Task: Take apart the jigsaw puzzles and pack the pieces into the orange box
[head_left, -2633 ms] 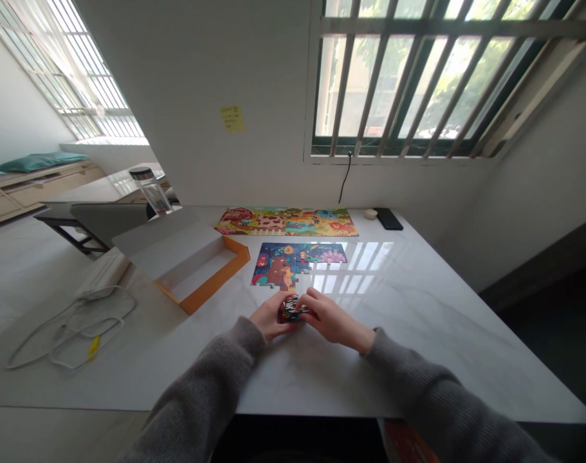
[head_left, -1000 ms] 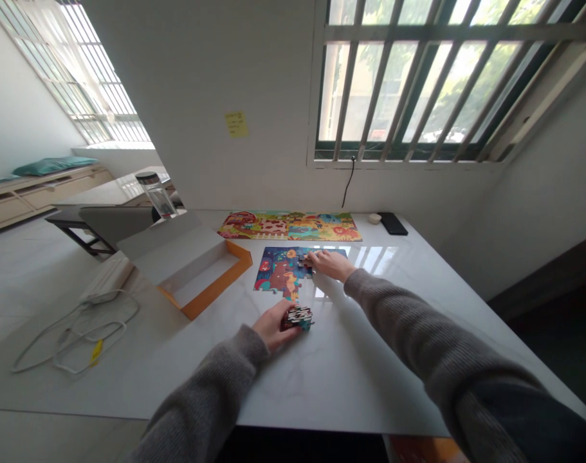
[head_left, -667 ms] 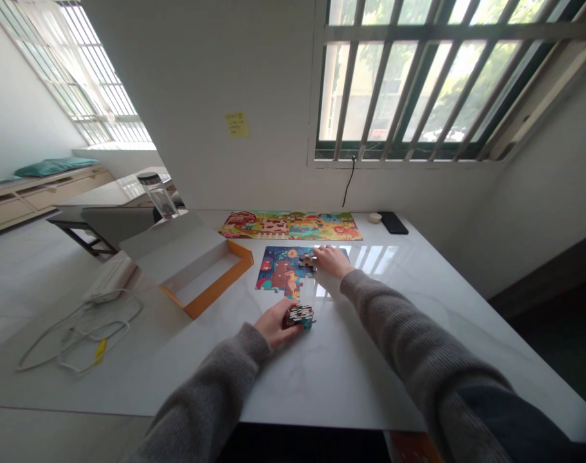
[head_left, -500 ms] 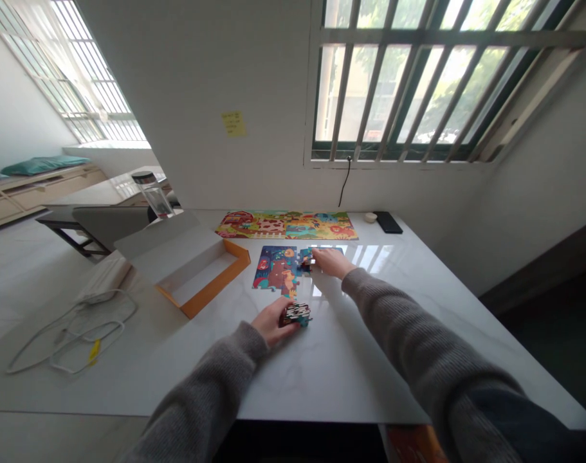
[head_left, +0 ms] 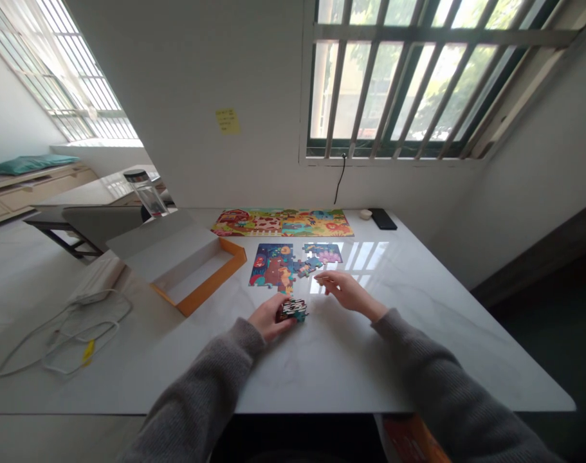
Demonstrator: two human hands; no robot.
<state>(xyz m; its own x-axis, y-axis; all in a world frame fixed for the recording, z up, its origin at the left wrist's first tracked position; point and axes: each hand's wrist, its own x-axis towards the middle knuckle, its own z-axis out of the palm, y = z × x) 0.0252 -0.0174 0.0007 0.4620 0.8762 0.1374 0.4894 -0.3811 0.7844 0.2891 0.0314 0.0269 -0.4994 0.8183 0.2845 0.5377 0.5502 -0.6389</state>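
Note:
My left hand (head_left: 267,317) rests on the white table (head_left: 418,334), closed around a small stack of jigsaw pieces (head_left: 293,310). Beyond it lies a partly assembled dark-blue puzzle (head_left: 278,263) with a ragged lower right edge. My right hand (head_left: 345,289) hovers just right of the stack, near that puzzle's lower edge, fingers loosely spread and holding nothing.
A finished farm-animal puzzle (head_left: 283,222) lies at the table's back. An open orange-rimmed box (head_left: 199,273) with a grey lid sits to the left. White cables (head_left: 65,328) trail at far left. A black phone (head_left: 382,218) and a clear bottle (head_left: 143,191) stand near the back.
My right hand left the stack, reached out to the blue puzzle, set a piece there, and has drawn back toward the stack, empty. My left hand stayed on the stack.

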